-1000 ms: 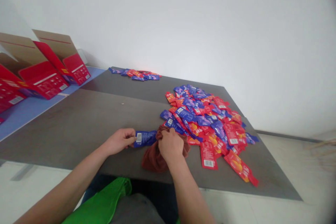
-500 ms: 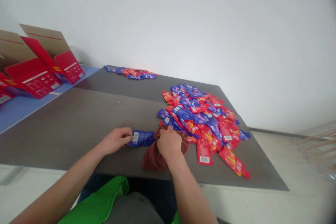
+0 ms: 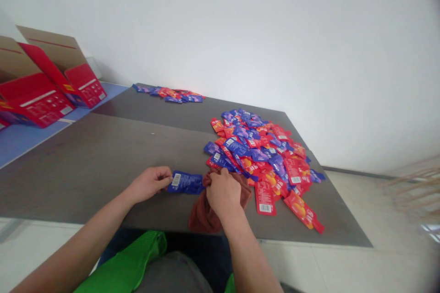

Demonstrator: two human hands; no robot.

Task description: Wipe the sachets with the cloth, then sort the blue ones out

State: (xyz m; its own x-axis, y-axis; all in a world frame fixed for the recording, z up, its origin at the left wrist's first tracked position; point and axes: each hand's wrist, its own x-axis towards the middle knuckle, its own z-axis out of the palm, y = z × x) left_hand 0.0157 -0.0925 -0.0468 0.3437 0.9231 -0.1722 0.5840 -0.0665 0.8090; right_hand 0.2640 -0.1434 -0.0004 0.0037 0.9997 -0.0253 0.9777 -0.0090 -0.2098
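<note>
At the left hand [image 3: 151, 184]: one flat, dark-blue printed foil pouch [image 3: 185, 182], barcode end pinched between thumb and fingers, lying along the grey-brown desk [image 3: 85, 160] with its other end pointing at the right hand.

Under the right hand [image 3: 224, 191]: one soft, reddish-brown fabric cloth [image 3: 204, 214], bunched and gripped, its folds meeting the pouch's right end. Whether the pouch continues beneath the folds, I cannot tell.

Change noted: over the last second, the right hand and cloth have shifted slightly rightward, away from the left hand; a little more blue pouch shows between them. The left hand's pinch is unchanged. Judged meaning: the cloth's contact with this pouch now lies near its right end, the left hand acting as anchor.

Beyond and right of the right hand: one large heap of red-and-orange and blue-purple foil pouches [image 3: 261, 146].

Far ahead of the left hand: one smaller heap of similar pouches [image 3: 170, 94].

Left of the left hand, farther off: open red cardboard cartons with brown flaps [image 3: 82, 83].
</note>
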